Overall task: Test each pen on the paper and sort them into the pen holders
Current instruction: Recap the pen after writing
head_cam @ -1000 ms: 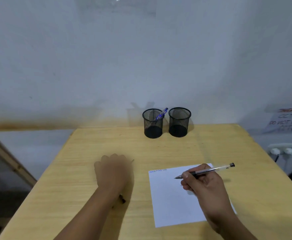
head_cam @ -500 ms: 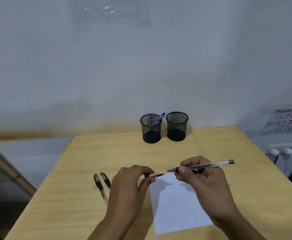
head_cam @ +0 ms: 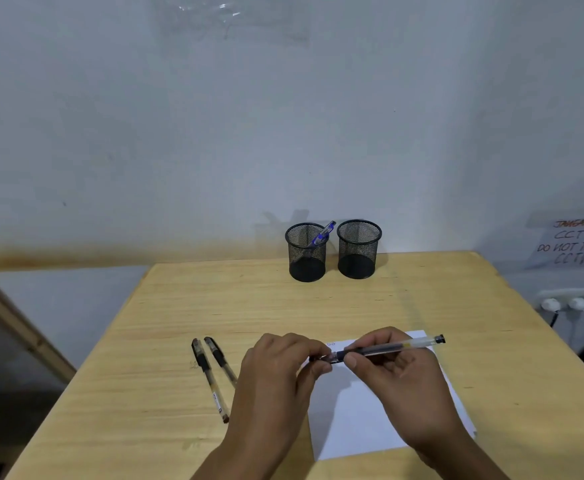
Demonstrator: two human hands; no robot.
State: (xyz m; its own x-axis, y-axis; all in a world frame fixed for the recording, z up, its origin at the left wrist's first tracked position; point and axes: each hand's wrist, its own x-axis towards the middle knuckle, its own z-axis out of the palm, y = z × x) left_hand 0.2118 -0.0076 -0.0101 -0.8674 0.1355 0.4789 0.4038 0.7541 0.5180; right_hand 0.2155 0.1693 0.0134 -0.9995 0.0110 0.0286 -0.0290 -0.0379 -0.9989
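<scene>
My right hand (head_cam: 392,367) grips a clear pen (head_cam: 391,348) held level above the white paper (head_cam: 363,420). My left hand (head_cam: 283,358) pinches the pen's black cap (head_cam: 320,358) at its tip end, where cap and pen meet. Two capped black pens (head_cam: 210,375) lie side by side on the wooden table (head_cam: 214,299) left of my left hand. At the back stand two black mesh pen holders: the left holder (head_cam: 306,252) has a blue pen (head_cam: 321,233) in it, the right holder (head_cam: 359,249) looks empty. A small scribble marks the paper's top edge.
The table's back edge meets a pale wall. A wooden frame (head_cam: 9,327) leans at the far left below the table. On the right are a handwritten CCTV notice (head_cam: 574,242) and a power strip (head_cam: 567,301) with white cables.
My left hand moved from the table's left side, uncovering two pens, and brought the cap to the pen's tip. My right hand lifted the pen off the paper.
</scene>
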